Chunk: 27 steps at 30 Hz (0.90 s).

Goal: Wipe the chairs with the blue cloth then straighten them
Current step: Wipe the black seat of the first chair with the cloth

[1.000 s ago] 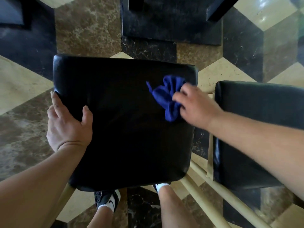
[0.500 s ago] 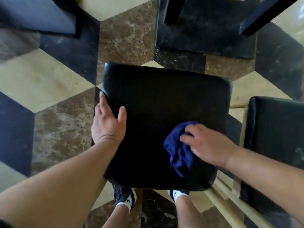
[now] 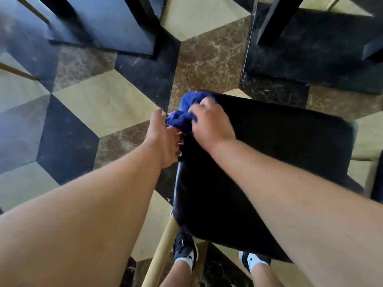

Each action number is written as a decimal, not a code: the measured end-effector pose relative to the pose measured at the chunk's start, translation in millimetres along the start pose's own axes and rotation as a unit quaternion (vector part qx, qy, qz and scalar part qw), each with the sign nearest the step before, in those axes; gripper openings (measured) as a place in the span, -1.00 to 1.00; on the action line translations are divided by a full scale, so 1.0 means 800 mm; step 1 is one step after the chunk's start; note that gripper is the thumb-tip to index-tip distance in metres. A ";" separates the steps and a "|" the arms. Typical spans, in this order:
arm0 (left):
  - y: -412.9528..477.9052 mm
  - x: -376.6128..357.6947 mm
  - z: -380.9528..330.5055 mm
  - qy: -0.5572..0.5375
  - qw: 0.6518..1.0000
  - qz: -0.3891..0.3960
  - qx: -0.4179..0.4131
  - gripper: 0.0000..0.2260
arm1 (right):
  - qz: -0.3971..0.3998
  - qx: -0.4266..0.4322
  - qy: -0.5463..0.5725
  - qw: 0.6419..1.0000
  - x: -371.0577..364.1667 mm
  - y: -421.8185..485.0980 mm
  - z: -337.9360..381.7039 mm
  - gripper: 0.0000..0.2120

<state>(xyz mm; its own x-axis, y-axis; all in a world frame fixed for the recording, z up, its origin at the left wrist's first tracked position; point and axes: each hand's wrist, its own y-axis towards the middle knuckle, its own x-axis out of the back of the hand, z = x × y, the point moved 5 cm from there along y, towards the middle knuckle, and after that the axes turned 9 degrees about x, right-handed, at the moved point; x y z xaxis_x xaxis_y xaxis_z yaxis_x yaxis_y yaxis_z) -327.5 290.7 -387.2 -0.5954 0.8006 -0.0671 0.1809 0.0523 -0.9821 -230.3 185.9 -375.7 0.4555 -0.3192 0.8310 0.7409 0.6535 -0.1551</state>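
Observation:
A chair with a black padded seat point(image 3: 279, 154) and pale wooden legs stands in front of me, seen from above. My right hand point(image 3: 209, 121) is closed on the bunched blue cloth point(image 3: 184, 114) and presses it on the seat's far left corner. My left hand point(image 3: 163, 137) rests against the seat's left edge just below the cloth, fingers curled toward the edge; their tips are hidden, so the grip is unclear. Both forearms cross the lower part of the view and hide part of the seat.
Dark table legs point(image 3: 271, 21) and a dark panel point(image 3: 116, 25) stand on the patterned marble floor beyond the chair. A second chair's edge point(image 3: 377, 177) shows at the far right. My shoes point(image 3: 185, 250) are under the seat's near edge.
My right hand has carried the cloth from the seat's near right part to the far left corner. My left hand has slid forward along the left edge. The view has swung left.

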 end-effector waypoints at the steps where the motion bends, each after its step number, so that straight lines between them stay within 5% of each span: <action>1: 0.001 0.004 -0.001 -0.018 1.000 -0.003 0.001 -0.24 | 0.014 0.018 -0.005 1.000 -0.012 -0.018 0.011 -0.80; 4: 0.001 0.008 0.003 -0.041 0.999 0.005 0.005 -0.23 | 0.036 0.056 0.002 0.998 -0.035 -0.082 0.038 -0.84; 7: 0.006 -0.002 0.017 0.107 0.992 -0.067 0.009 -0.40 | 0.081 0.100 0.016 0.991 -0.053 -0.147 0.056 -0.89; 11: 0.014 -0.030 0.022 0.437 0.875 -0.200 -0.066 -0.53 | 0.203 0.182 0.028 0.962 -0.077 -0.240 0.063 -0.87; 16: 0.024 -0.036 0.054 0.404 0.862 -0.281 -0.124 -0.47 | 0.281 0.290 -0.004 0.915 -0.057 -0.303 0.022 -0.82; 20: 0.021 -0.035 0.094 0.354 0.853 -0.334 -0.187 -0.39 | 0.226 0.292 -0.056 0.928 -0.009 -0.269 -0.055 -0.83; 27: 0.026 -0.039 0.134 0.391 0.783 -0.415 -0.250 -0.28 | -0.015 0.042 -0.085 0.995 0.090 -0.126 -0.182 -0.75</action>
<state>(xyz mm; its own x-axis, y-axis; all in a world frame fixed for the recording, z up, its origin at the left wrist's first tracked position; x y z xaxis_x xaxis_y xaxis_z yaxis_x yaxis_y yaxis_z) -389.3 202.9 -424.1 -0.0444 0.4780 0.8772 0.3855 0.8183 -0.4263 -200.4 -3.1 -378.4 0.3394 -0.2233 0.9138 0.7057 0.7028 -0.0904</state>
